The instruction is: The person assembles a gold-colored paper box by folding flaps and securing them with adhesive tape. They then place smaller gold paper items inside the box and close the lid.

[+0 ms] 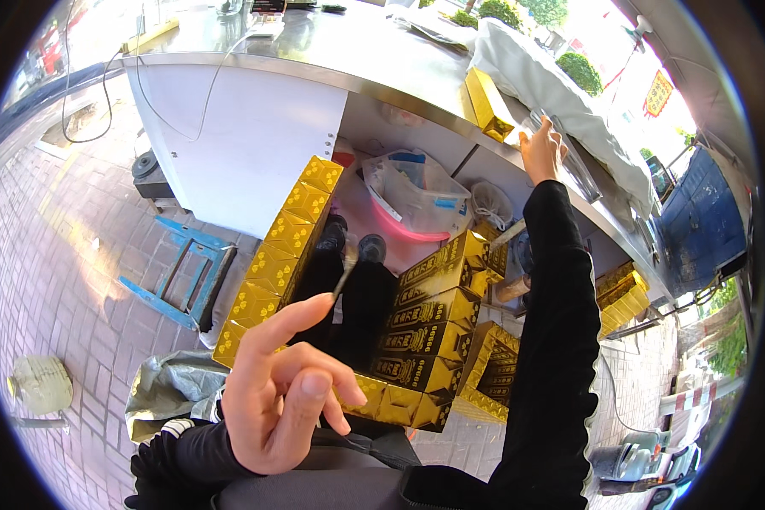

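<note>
My left hand (287, 389) is raised above my lap, palm up, with the fingers apart and the index finger stretched out. A thin, blurred translucent strip (345, 271) rises from that fingertip and seems stuck to it. My right hand (542, 152) reaches to the counter's edge, fingers bent at a clear plastic item (570, 153); whether it grips this is hard to see. Just left of it lies a gold paper bar (488, 105). A joined chain of gold paper boxes (274, 255) bends around my legs, its printed right-hand row (421, 338) bearing writing.
The metal-topped counter (357, 38) spans the front, with a white cloth bundle (535, 83) on it. Beneath stands a clear plastic bin (414, 191). A blue stool frame (185, 274) is at left. More gold paper pieces lie at right (621, 296) and beside my lap (494, 370).
</note>
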Demonstrator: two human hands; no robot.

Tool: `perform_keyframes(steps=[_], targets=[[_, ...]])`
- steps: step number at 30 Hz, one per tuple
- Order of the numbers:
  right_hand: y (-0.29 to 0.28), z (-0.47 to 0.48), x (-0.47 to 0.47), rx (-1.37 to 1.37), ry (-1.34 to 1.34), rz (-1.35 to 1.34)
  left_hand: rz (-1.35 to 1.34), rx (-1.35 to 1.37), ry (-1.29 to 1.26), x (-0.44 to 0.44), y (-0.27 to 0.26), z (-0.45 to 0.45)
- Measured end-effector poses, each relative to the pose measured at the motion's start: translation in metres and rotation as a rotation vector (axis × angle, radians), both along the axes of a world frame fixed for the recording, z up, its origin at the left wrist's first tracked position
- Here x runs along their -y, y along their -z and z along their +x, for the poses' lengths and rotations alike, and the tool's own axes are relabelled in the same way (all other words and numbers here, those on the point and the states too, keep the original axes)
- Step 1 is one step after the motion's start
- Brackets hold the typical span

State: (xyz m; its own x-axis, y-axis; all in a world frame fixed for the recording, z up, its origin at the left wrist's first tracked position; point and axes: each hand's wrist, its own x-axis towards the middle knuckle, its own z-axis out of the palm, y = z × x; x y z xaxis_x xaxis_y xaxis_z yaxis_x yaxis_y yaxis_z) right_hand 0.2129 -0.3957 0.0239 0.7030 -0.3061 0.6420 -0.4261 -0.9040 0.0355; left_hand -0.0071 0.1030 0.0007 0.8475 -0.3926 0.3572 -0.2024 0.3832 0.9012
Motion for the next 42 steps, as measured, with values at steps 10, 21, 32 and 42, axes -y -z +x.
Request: perform_keyframes(steps=[10,21,32,42], targets=[[-0.072,-0.180,-0.227,-0.335,-1.214,0.402,0.034,-0.131,0.167,0.001,-0.017,0.005],[-0.055,-0.249,-0.233,0.095,-0.912,0.404,0.517,0.693,-0.160,0.027,-0.024,0.020],[0.097,-0.303,-0.219,0.515,-0.652,1.468,1.074,1.111,0.225,0.057,0.021,0.021],[0.069,-0.299,-0.220,0.786,-0.635,1.146,0.608,0.689,0.046,0.060,-0.052,0.092]])
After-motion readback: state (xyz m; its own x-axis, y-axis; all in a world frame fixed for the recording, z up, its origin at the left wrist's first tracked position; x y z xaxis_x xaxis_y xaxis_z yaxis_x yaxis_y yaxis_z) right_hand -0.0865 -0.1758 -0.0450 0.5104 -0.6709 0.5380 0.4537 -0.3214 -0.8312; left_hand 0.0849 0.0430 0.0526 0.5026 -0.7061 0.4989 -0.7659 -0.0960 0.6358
